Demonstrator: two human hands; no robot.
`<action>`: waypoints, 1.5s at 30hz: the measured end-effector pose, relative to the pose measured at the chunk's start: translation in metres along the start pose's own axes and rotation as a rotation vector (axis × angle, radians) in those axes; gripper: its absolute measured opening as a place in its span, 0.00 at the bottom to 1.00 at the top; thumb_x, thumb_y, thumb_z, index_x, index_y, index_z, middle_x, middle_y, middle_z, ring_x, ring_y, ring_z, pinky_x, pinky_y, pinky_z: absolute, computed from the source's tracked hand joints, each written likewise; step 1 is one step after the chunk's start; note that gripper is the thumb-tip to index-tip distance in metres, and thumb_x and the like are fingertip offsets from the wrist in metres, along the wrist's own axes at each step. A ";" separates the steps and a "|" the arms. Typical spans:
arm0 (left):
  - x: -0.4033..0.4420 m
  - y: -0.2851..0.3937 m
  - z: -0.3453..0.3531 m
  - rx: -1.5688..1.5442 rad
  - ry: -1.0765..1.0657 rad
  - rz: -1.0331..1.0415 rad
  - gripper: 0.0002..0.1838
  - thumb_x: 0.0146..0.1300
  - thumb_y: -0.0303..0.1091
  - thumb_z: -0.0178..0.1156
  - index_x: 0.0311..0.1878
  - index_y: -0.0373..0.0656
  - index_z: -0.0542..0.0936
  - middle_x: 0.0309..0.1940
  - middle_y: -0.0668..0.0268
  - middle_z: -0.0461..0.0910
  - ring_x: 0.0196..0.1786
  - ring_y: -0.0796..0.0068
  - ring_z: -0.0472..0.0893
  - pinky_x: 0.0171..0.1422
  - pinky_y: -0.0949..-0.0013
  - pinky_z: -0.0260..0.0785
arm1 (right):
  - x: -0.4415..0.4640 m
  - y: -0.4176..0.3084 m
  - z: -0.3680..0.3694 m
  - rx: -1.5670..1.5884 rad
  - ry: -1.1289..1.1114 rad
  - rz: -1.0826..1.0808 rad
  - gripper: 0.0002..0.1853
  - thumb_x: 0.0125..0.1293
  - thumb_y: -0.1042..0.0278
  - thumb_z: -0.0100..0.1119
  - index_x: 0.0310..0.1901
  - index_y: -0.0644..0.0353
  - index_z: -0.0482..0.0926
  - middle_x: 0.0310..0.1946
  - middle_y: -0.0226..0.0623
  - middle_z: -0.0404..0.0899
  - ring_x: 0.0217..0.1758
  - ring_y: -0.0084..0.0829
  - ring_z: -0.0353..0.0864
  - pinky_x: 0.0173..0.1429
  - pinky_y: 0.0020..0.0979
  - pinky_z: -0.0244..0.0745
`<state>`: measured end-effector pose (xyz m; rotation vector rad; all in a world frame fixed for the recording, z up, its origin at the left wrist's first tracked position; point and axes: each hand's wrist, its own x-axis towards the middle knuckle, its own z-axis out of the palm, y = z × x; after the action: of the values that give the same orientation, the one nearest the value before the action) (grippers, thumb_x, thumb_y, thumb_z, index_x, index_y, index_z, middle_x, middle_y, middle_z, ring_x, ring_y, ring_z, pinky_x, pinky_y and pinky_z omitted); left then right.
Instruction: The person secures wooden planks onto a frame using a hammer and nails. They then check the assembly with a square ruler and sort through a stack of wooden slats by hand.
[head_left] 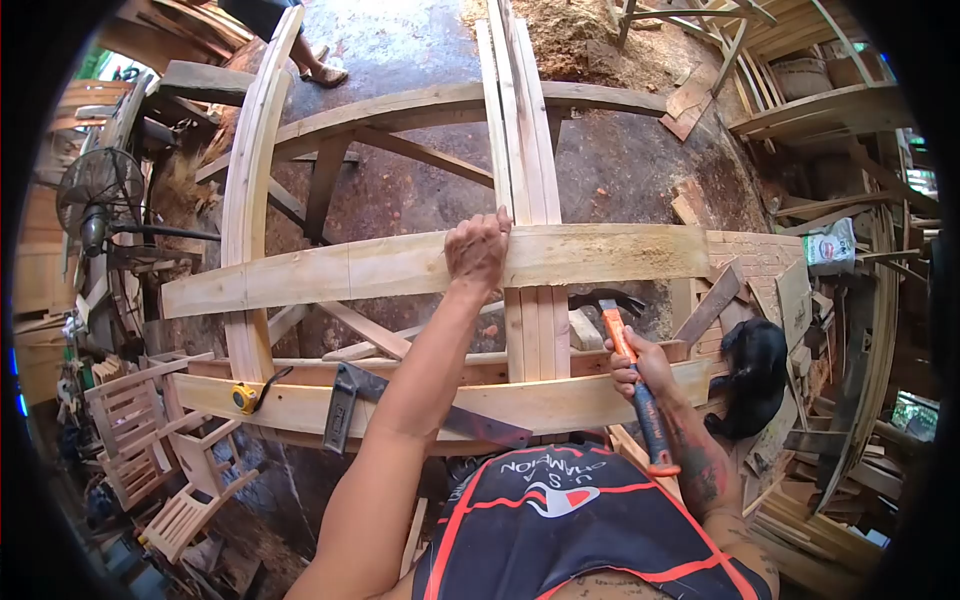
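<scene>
My left hand [477, 250] is closed over a wide pale plank [610, 252] that lies crosswise over several narrow boards [530, 170] and a long beam [250, 180] at the left. In my right hand [640, 368] is a hammer [650, 425] with an orange and blue handle, its dark claw head pointing away from me beside the plank. Nearer my body, a handsaw [480, 423] with a dark handle rests on a second pale plank [590, 402]. A yellow tape measure [244, 398] sits on that plank's left part.
A curved wooden support [400, 103] runs behind the boards. A fan [95, 205] stands at the left, above wooden chairs [150, 430]. A black animal [752, 375] is at the right, near a white bag [829, 246]. Another person's leg [310, 65] shows at the top.
</scene>
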<state>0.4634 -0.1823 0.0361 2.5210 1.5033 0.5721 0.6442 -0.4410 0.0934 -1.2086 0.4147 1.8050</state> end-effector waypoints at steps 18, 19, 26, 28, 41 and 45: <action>0.000 0.000 0.001 0.008 0.086 0.021 0.21 0.70 0.42 0.53 0.21 0.44 0.82 0.24 0.59 0.83 0.28 0.61 0.83 0.36 0.60 0.76 | 0.002 0.004 -0.027 0.166 0.023 0.000 0.23 0.75 0.43 0.42 0.48 0.57 0.71 0.20 0.23 0.63 0.13 0.19 0.61 0.17 0.28 0.65; 0.000 0.001 0.000 0.007 0.078 0.016 0.21 0.69 0.42 0.53 0.21 0.44 0.82 0.24 0.59 0.83 0.28 0.61 0.83 0.36 0.60 0.76 | 0.005 0.006 -0.021 0.183 -0.007 0.030 0.23 0.75 0.43 0.42 0.48 0.57 0.72 0.19 0.23 0.63 0.14 0.19 0.61 0.17 0.28 0.65; 0.001 0.002 -0.002 0.009 0.075 0.013 0.20 0.69 0.42 0.54 0.21 0.44 0.82 0.24 0.59 0.83 0.28 0.62 0.83 0.36 0.60 0.76 | 0.007 0.008 -0.014 0.126 -0.016 0.015 0.23 0.74 0.43 0.44 0.48 0.58 0.72 0.19 0.23 0.62 0.13 0.18 0.61 0.16 0.27 0.64; 0.001 0.001 -0.001 0.018 0.085 0.017 0.20 0.68 0.41 0.55 0.21 0.44 0.82 0.24 0.60 0.83 0.27 0.62 0.83 0.35 0.60 0.76 | 0.003 0.008 -0.015 0.117 0.009 -0.003 0.23 0.74 0.42 0.45 0.48 0.58 0.72 0.19 0.22 0.62 0.13 0.18 0.61 0.15 0.27 0.64; 0.001 0.001 -0.003 -0.001 0.053 -0.007 0.21 0.69 0.42 0.53 0.22 0.44 0.82 0.24 0.60 0.83 0.28 0.62 0.83 0.37 0.60 0.75 | -0.066 0.003 0.029 -0.741 0.148 -0.375 0.15 0.74 0.57 0.51 0.46 0.63 0.73 0.19 0.26 0.69 0.16 0.17 0.68 0.17 0.24 0.66; 0.001 0.003 -0.008 -0.050 -0.006 -0.038 0.22 0.72 0.43 0.50 0.24 0.43 0.82 0.27 0.58 0.84 0.31 0.60 0.83 0.40 0.58 0.75 | -0.080 0.007 0.059 -0.928 0.015 -0.667 0.11 0.73 0.61 0.56 0.46 0.61 0.74 0.20 0.23 0.69 0.18 0.14 0.67 0.22 0.21 0.64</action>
<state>0.4628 -0.1831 0.0443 2.4495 1.5126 0.5885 0.6147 -0.4438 0.1888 -1.6916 -0.8389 1.3767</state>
